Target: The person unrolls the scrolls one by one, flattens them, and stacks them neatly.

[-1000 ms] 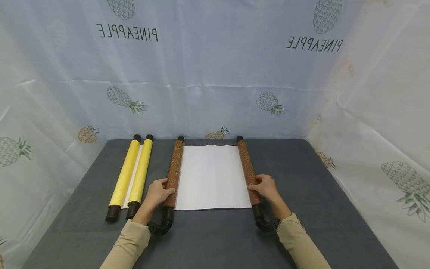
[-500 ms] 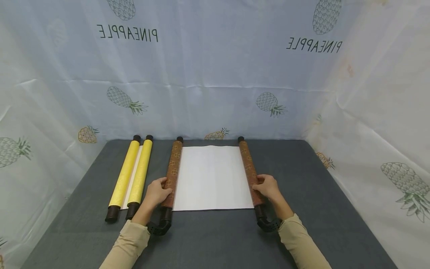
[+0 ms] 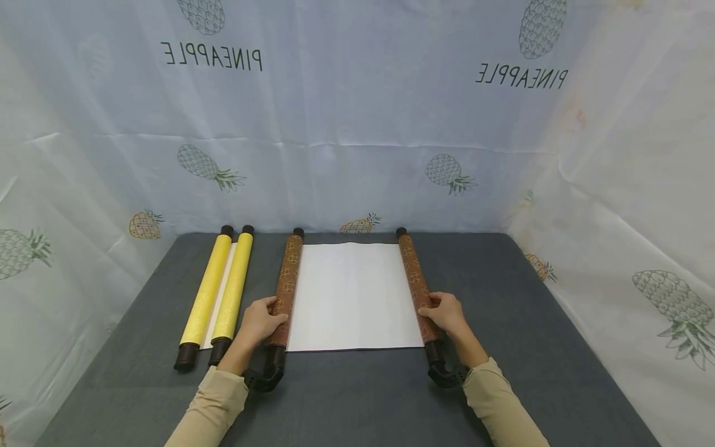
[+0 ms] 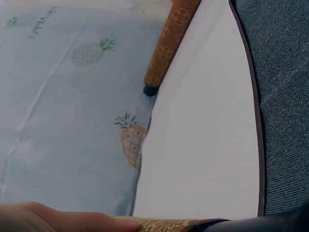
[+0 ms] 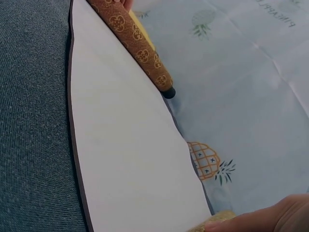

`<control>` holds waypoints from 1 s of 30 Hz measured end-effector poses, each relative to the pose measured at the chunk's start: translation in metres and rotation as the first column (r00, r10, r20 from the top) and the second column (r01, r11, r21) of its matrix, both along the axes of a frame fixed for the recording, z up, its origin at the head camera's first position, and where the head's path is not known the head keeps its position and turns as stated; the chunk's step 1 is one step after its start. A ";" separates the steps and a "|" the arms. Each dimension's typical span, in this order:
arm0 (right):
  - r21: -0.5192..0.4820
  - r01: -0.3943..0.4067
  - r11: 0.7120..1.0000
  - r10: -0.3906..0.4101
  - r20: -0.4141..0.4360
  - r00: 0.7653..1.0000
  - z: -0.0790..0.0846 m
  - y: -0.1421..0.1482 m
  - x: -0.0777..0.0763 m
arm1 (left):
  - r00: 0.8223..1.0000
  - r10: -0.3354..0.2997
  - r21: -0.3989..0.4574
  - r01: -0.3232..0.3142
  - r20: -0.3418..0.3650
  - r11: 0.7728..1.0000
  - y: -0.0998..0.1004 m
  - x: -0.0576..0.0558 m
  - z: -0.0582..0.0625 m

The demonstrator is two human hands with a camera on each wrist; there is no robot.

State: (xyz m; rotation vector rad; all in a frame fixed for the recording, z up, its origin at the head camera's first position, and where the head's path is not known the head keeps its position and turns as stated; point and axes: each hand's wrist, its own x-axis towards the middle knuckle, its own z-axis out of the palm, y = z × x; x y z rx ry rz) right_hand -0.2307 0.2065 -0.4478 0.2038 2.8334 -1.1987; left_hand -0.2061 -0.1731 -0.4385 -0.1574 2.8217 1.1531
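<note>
A brown scroll with gold flower patterns lies partly unrolled, its white sheet spread between two rolls. My left hand grips the left brown roll near its front end, thumb on top. On the other side, my right hand holds the right brown roll in the same way. Dark knobs cap both rolls. In the left wrist view the sheet shows a dark edging strip, and my left thumb touches patterned cloth. The right wrist view shows my right thumb against its roll.
A yellow scroll with dark knobs lies to the left, its two rolls close together and a narrow white strip between them. Dark grey cloth covers the table. Pineapple-print curtains hang behind and at both sides.
Both hands have moved slightly apart with the brown rolls, so a little more white sheet shows between them. Over the last half second they have hardly moved. The yellow scroll stays in place.
</note>
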 end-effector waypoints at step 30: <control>0.049 0.018 0.999 -0.020 0.034 0.999 0.006 0.005 0.000 | 0.999 -0.018 -0.026 0.019 0.038 0.999 -0.007 -0.001 0.001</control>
